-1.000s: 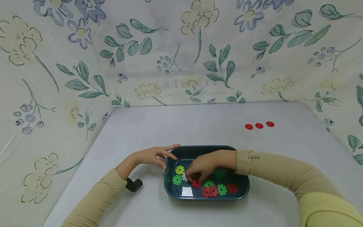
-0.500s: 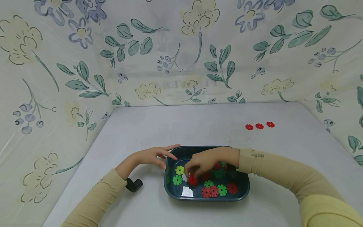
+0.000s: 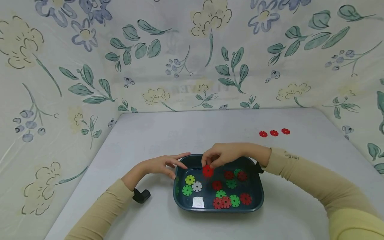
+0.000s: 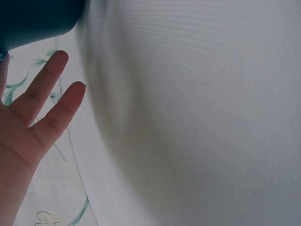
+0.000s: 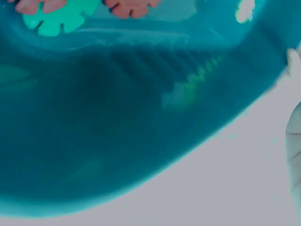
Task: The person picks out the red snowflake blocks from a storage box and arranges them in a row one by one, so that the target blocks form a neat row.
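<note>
My right hand (image 3: pixel 229 154) pinches a red notched plastic disc (image 3: pixel 208 171) between thumb and fingers, above the back of a dark blue tray (image 3: pixel 180 202). At the tray's left end my left hand (image 3: pixel 163 164) touches the rim, fingers spread; the left wrist view shows the same spread fingers (image 4: pixel 61 110) beside the tray's wall (image 4: pixel 33 23). In the tray lie a yellow disc (image 3: pixel 190 179), a white disc (image 3: pixel 197 186), several green discs (image 3: pixel 231 183) and several more red discs (image 3: pixel 246 199). Some red and green discs overlap.
Three red discs (image 3: pixel 274 133) lie in a row on the white table (image 3: pixel 180 133), at the far right. A black strap piece (image 3: pixel 141 196) is at the left wrist. Floral cloth (image 3: pixel 192 76) hangs behind and at the sides.
My right hand has picked the red disc off the tray floor, lifted it and moved toward the back, uncovering the white disc and others. My left hand has not moved.
</note>
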A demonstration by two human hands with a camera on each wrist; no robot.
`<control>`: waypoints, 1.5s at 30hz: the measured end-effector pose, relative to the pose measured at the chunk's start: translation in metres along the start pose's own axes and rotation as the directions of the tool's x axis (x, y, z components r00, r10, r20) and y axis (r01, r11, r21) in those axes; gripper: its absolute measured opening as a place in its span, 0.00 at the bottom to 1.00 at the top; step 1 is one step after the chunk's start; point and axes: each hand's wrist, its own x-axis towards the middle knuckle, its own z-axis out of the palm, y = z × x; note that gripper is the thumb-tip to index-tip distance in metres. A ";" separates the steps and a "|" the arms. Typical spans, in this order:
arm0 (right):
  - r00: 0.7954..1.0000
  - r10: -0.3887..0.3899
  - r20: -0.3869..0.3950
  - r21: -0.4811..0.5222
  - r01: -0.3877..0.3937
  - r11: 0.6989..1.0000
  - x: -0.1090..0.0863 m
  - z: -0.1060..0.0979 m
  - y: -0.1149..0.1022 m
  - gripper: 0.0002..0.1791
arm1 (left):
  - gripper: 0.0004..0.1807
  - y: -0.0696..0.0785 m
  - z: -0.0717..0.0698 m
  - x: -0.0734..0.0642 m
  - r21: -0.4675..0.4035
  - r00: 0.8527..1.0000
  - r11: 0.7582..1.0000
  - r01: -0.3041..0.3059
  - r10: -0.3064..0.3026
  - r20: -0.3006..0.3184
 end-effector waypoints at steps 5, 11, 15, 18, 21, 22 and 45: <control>0.986 0.082 -0.146 0.041 -0.077 0.996 -0.021 -0.011 -0.005 0.11 | 0.26 -0.002 0.000 -0.001 -0.005 1.000 1.000 -0.002 0.002 -0.003; 0.937 0.191 -0.294 0.093 -0.171 0.981 -0.048 -0.026 -0.001 0.11 | 0.27 -0.002 0.000 -0.001 0.005 1.000 1.000 -0.006 0.006 -0.009; 0.893 0.260 -0.367 0.177 -0.207 0.962 -0.065 -0.037 0.006 0.13 | 0.27 -0.002 0.000 -0.001 0.008 1.000 1.000 -0.012 0.012 -0.009; 0.851 0.306 -0.427 0.226 -0.227 0.947 -0.076 -0.043 0.014 0.14 | 0.27 -0.002 0.001 0.000 0.012 1.000 1.000 -0.010 0.011 -0.010; 0.803 0.345 -0.487 0.262 -0.243 0.934 -0.087 -0.046 0.021 0.15 | 0.27 -0.003 0.001 0.000 0.012 1.000 1.000 -0.008 0.008 -0.010; 0.786 0.357 -0.504 0.271 -0.249 0.930 -0.090 -0.046 0.024 0.15 | 0.27 -0.003 0.001 0.000 0.010 1.000 1.000 -0.008 0.008 -0.010; 0.408 0.633 -0.658 0.507 -0.381 0.773 -0.123 -0.042 0.103 0.22 | 0.25 -0.007 0.000 0.001 0.013 1.000 1.000 -0.002 0.002 -0.008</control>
